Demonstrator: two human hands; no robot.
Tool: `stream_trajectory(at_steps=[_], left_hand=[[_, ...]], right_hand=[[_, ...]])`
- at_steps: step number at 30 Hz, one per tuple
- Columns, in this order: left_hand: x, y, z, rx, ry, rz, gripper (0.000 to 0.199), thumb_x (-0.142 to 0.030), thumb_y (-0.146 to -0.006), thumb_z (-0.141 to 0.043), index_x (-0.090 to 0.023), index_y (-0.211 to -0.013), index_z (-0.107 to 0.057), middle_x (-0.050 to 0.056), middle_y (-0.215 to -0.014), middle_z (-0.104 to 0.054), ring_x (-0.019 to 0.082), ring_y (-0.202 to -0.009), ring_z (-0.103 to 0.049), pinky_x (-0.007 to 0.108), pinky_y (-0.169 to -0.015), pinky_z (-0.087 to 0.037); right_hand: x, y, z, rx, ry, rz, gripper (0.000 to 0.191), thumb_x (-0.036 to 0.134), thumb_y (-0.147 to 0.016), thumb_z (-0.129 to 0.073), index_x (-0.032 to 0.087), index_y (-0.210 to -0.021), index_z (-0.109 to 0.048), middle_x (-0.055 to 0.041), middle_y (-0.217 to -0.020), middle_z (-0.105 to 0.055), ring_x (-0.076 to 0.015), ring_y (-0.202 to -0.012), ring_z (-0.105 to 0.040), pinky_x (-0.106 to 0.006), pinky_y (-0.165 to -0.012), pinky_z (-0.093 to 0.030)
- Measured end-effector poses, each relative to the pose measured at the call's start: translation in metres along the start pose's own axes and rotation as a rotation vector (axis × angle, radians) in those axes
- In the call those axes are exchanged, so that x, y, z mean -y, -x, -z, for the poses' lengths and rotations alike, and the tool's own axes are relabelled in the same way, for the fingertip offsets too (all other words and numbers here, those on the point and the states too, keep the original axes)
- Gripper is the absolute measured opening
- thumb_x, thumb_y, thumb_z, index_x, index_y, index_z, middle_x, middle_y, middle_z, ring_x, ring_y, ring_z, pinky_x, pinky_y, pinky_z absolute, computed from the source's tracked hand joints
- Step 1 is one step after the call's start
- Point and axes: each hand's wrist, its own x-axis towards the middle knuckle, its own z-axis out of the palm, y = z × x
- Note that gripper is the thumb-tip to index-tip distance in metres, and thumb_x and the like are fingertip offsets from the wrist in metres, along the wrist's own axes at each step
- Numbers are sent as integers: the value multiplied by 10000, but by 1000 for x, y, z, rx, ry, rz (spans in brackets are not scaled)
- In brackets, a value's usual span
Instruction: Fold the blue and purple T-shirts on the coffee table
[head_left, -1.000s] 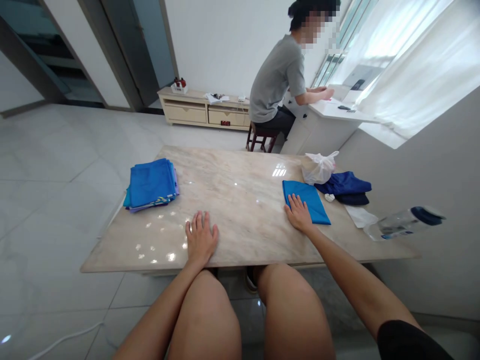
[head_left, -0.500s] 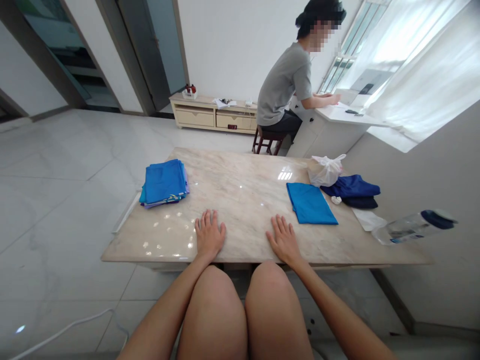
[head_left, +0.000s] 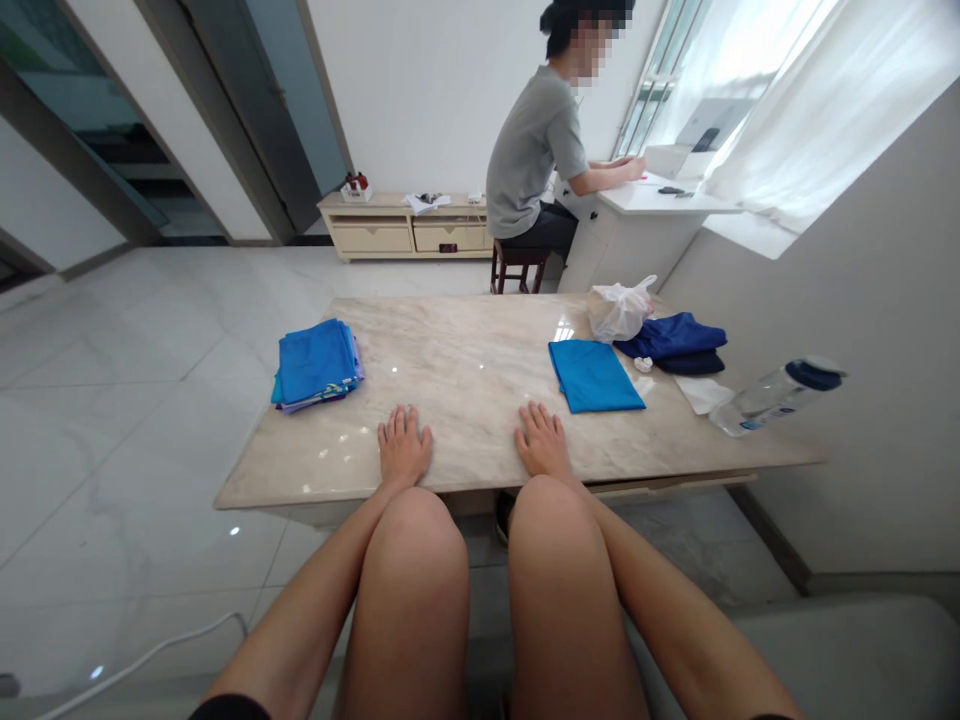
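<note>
Right cloth [head_left: 597, 376] — plain blue; tabletop [head_left: 450, 365] — veined beige.

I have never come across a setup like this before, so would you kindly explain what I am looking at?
Of course. There is no machine here: one camera, worn on a person's head, looks forward and down past their own knees. Their left hand and right hand lie palm down on a marble-patterned table, holding nothing. Toward the table's left end is a stack of folded cloths. A single folded blue cloth lies just beyond the right hand, not touching it. Farther right are a white plastic bag, crumpled dark blue fabric and a clear water bottle. Beyond the table, another person sits at a white desk.
</note>
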Motion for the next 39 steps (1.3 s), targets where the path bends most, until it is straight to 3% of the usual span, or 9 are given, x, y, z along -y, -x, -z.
stream_trajectory(at_steps=[22,39], left_hand=[[2,-3,-2,23,-53,-2,638,-377,-1113,-438,-93,-1671,-556,227,-1789,-466,371,-1683,-410,618,-1405,-276],[2,-2,-2,25,-27,7,628,-375,-1108,-471,-112,-1670,-566,222,-1781,-481,366,-1675,-420,596,-1410,-266]], right_hand=[[-4,-3,-4,-30,-26,-9,585,251,-1092,-440,153,-1639,-623,-143,-1792,-485,-310,-1689,-397,-541,-1383,-245],[-12,-3,-15,-69,-6,3,565,274,-1106,-438,164,-1623,-637,-148,-1779,-504,-299,-1678,-415,-523,-1380,-260]])
